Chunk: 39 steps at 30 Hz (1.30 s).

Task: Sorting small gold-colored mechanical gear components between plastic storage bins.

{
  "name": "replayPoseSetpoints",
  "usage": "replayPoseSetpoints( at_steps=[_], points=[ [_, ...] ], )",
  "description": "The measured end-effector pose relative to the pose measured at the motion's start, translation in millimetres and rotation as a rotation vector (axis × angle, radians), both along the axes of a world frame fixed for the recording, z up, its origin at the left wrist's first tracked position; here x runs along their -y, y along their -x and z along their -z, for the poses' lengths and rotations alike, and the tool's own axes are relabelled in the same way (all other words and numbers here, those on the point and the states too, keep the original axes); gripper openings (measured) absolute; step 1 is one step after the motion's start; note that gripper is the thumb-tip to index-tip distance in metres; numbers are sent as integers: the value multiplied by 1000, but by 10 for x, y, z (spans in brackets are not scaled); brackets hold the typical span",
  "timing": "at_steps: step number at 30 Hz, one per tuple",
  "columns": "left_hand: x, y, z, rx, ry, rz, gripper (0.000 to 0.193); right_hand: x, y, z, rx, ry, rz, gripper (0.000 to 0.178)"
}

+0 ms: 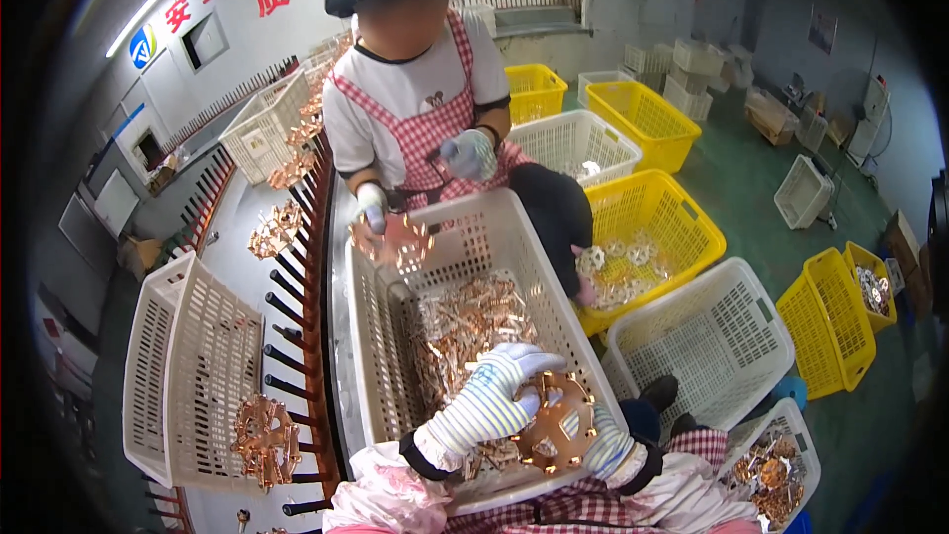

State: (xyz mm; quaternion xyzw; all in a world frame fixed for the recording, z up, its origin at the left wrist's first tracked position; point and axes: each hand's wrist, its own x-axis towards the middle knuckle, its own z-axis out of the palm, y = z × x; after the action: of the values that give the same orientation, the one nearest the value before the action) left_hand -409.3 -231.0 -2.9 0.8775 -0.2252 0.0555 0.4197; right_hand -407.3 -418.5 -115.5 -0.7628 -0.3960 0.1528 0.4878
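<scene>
- Striped gloves cover both hands; the right hand (608,450) grips the copper-coloured disc (550,447) at its right edge, fingers partly hidden.
- The left hand (484,403) meets the disc's left side, fingers bent — whether it pinches or merely touches, I cannot tell.
- The disc sits tilted above the near end of the white crate (549,302), over loose copper-coloured pieces (474,321); keeping it there should let anything that drops land inside.
- Small prongs ring the rim, so firm, even finger pressure between them would probably suit better than squeezing the points.
- Let the right hand steady the part while the left works — a loose hold could let it twist.
</scene>
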Motion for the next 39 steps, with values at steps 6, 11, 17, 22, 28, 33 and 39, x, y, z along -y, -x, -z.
replayPoseSetpoints(
  at_steps=[6, 11, 17, 22, 28, 33, 39],
  points=[
    [150, 93, -194, -623, 466, -221, 21, 123, 172, -60, -1347, -657, 329, 31],
    [-18, 9, -23, -719, 581, -102, 14, 154, 181, -220, -1720, -743, 396, 23],
    [66, -41, -8, -601, 467, -195, 12, 116, 163, -397, -169, 43, 275, 20],
    [-23, -62, -61, -395, 432, -159, 9, 159, -141, -214, 420, -24, 181, 43],
    [-359, 9, 56, -332, 341, -377, 7, 147, -18, -441, 497, 330, 166, 78],
    [-366, 61, 297, -298, 110, -442, 12, 407, -46, -306, 7, -461, 56, 65],
    [-345, 111, 318, -174, 710, -455, 21, 1423, -189, -136, -726, -1144, 84, 50]
  ],
)
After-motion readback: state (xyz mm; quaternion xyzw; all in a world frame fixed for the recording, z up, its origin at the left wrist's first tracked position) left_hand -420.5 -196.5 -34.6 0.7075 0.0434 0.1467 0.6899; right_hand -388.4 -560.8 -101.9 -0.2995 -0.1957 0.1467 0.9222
